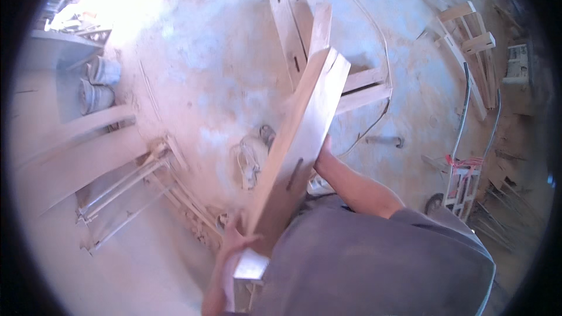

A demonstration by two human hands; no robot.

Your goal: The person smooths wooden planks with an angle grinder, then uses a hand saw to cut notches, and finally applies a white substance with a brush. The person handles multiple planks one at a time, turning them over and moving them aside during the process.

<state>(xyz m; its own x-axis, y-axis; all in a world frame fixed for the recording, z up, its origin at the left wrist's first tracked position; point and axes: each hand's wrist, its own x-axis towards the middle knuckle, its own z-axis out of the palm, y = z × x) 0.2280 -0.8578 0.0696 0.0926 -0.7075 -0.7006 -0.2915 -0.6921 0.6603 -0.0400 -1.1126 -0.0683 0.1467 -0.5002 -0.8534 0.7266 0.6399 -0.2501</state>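
A thick, squared wooden beam point(301, 131) slants across the middle in front of my body, its far end raised up and to the right. A narrow slot is cut into its side face. My left hand point(236, 236) grips the beam's edge near its lower end, thumb across the side face. Partway up, my right hand point(324, 152) holds the beam from the right side; most of its fingers are hidden behind the wood. Beyond the beam, several slotted wooden pieces point(284, 29) lie on the floor.
A two-wheeled hand truck point(462, 184) stands at the right, near a stack of wooden pieces point(477, 44). A cable point(383, 41) runs along the dusty floor point(205, 76). Buckets point(98, 96) and a metal frame point(126, 193) are at the left. A power tool point(249, 155) lies beside the beam.
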